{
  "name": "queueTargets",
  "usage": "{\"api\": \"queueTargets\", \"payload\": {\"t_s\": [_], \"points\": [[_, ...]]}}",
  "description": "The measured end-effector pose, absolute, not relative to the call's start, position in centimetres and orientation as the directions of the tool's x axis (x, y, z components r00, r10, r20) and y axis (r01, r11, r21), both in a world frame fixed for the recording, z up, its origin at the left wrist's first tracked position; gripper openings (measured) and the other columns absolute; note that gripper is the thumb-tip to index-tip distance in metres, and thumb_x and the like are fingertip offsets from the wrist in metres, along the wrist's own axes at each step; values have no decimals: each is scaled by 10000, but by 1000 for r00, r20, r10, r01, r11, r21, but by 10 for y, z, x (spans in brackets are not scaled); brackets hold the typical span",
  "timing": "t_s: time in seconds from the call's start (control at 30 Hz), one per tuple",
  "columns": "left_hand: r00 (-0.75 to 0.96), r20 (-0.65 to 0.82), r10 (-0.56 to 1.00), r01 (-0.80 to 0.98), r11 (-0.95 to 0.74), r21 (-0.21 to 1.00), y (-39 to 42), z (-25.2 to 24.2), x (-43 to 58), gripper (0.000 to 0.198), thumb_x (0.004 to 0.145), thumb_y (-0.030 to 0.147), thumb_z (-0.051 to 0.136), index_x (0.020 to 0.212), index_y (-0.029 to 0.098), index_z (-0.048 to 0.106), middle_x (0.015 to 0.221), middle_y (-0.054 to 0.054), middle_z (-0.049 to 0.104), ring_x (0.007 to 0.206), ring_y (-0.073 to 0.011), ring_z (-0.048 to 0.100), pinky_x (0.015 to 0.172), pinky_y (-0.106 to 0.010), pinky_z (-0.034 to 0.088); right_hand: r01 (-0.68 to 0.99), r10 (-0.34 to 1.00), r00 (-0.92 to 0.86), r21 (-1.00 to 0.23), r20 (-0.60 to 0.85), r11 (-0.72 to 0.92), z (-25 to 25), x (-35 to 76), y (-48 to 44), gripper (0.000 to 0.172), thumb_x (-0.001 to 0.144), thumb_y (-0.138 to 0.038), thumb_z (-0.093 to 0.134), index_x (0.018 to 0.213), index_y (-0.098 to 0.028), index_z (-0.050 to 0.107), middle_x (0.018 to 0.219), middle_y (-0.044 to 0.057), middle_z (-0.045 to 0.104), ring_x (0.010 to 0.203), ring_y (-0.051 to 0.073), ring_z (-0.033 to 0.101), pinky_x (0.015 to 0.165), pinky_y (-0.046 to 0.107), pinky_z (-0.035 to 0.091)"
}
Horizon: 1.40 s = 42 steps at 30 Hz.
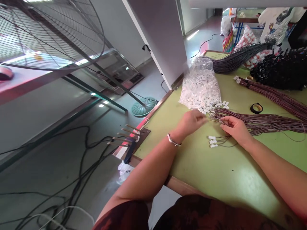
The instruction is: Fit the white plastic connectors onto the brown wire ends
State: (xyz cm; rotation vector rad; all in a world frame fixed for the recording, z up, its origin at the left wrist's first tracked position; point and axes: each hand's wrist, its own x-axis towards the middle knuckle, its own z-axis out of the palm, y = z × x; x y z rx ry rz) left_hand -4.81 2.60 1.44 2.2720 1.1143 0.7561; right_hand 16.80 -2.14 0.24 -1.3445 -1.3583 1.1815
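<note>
My left hand [192, 123] is a little blurred, its fingers drawn together close to the metal-tipped end of a bundle of dark wires [261, 123]. Whatever those fingers hold, if anything, is too small to make out. Between thumb and fingertips of my right hand [233, 127] is a thin dark wire [221, 121], beside the same bundle. Three white plastic connectors [212, 141] with dark wires attached lie on the table just below my right hand. Loose white connectors [223, 104] spill from a clear plastic bag [200, 68] beyond my left hand.
A roll of black tape [256, 108] lies on the green table [203, 172], near a second wire bundle [271, 92]. Black parts [283, 68] are heaped at the far right. A pegged rack [136, 143] sits at the left edge. A fan [52, 35] stands at left.
</note>
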Motion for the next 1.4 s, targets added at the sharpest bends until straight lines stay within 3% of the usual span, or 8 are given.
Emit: {"api": "queueTargets", "payload": {"t_s": [0.07, 0.2, 0.37, 0.6, 0.77, 0.87, 1.0, 1.4], "points": [[382, 327, 864, 686, -502, 526, 39, 7, -48, 246, 851, 200, 498, 1008, 180, 686, 918, -83, 632, 834, -182, 574, 768, -313, 469, 163, 997, -55, -986, -49, -39, 3, 168, -22, 278, 654, -345, 680, 860, -167, 623, 595, -35, 515, 500, 95, 448, 487, 245, 366], [463, 253, 849, 761, -528, 377, 52, -1, -40, 247, 833, 173, 490, 991, 167, 679, 946, -96, 602, 916, -221, 565, 815, -348, 474, 144, 994, -40, -985, -105, -98, 5, 167, -23, 240, 685, -349, 631, 831, -160, 609, 634, 3, 591, 495, 98, 463, 477, 244, 362], [453, 230, 861, 814, -505, 289, 44, -1, -28, 203, 817, 218, 507, 902, 134, 672, 925, -121, 600, 903, -250, 559, 810, -375, 468, 222, 998, 33, -973, -62, -67, 6, 163, -21, 139, 666, -303, 592, 688, -168, 564, 532, -41, 483, 473, 80, 352, 464, 236, 270], [195, 250, 948, 687, -314, 656, 34, 4, -33, 257, 743, 152, 522, 936, 154, 693, 766, -39, 642, 709, -159, 565, 680, -283, 456, 278, 999, 39, -961, 8, -3, 6, 162, -23, 78, 623, -246, 531, 593, -181, 498, 559, -43, 412, 537, 93, 339, 508, 242, 277], [151, -61, 987, 206, 29, 978, 17, 19, -33, 144, 709, 186, 632, 840, 130, 653, 617, -3, 618, 503, -84, 521, 488, -201, 405, 266, 999, 38, -964, 0, -10, 10, 161, -24, 67, 598, -246, 515, 594, -180, 509, 561, -39, 430, 539, 97, 349, 509, 244, 288], [291, -260, 921, -130, 308, 943, 9, 24, -27, 147, 695, 152, 669, 812, 125, 585, 691, -46, 677, 572, -98, 617, 550, -191, 474, 261, 1000, 29, -965, 2, -5, 10, 160, -23, 67, 585, -246, 514, 595, -180, 510, 562, -38, 442, 542, 98, 357, 513, 244, 289], [430, -354, 831, -262, 490, 832, 6, 19, -19, 112, 721, 103, 656, 786, 107, 565, 747, -85, 700, 653, -114, 669, 637, -190, 518, 283, 1000, 26, -959, 9, 1, 7, 161, -23, 52, 595, -232, 505, 601, -180, 510, 564, -40, 433, 544, 98, 347, 512, 244, 278], [490, -271, 829, -240, 426, 872, 4, 11, -17, 244, 687, 200, 745, 877, 121, 614, 787, -42, 704, 665, -106, 666, 702, -243, 536, 313, 1000, 27, -950, -2, -11, 11, 159, -25, 49, 616, -234, 499, 596, -190, 494, 553, -38, 412, 535, 101, 331, 500, 248, 266]]}}
